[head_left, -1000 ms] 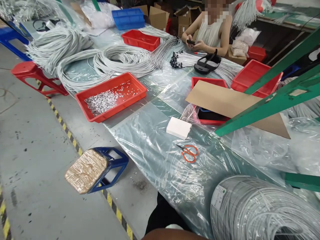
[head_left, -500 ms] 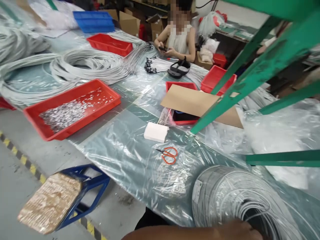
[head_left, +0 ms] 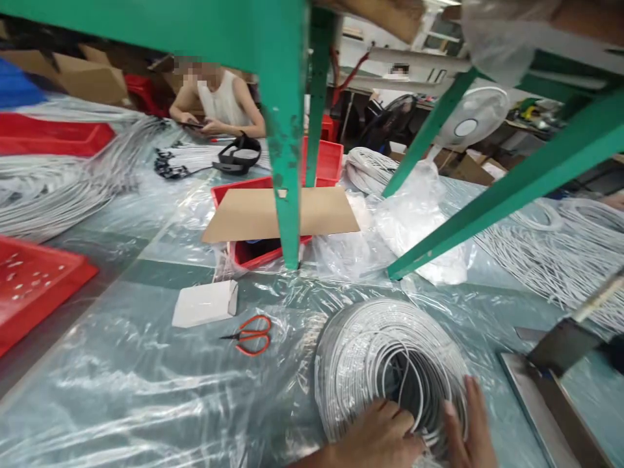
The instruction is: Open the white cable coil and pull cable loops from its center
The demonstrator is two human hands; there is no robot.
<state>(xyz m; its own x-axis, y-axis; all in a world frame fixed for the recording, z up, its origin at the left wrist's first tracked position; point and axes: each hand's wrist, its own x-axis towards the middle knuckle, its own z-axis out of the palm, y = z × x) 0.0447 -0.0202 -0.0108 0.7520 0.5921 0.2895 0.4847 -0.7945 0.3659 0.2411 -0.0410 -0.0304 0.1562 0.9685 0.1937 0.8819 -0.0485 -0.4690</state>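
Note:
A large coil of grey-white cable point(head_left: 355, 351) lies on the plastic-covered table at the lower middle. My left hand point(head_left: 380, 434) rests at the coil's near inner edge, its fingers curled onto the cable strands; what they grip is hard to make out. On the coil's right side is my right hand point(head_left: 468, 426), fingers apart and stretched along the outer turns. Orange-handled scissors point(head_left: 253, 335) lie left of the coil, beside a small white box point(head_left: 205, 304).
Green metal legs point(head_left: 287, 162) stand on the table behind the coil. Cardboard point(head_left: 234, 218) covers a red bin. A metal tool frame point(head_left: 550, 416) lies at right, a red tray point(head_left: 34, 286) at left. A person point(head_left: 219, 104) sits across, holding a phone.
The view has swung to the right. The coil now appears nearer the middle, my right hand has come into view, and my left hand shows more fully on the coil.

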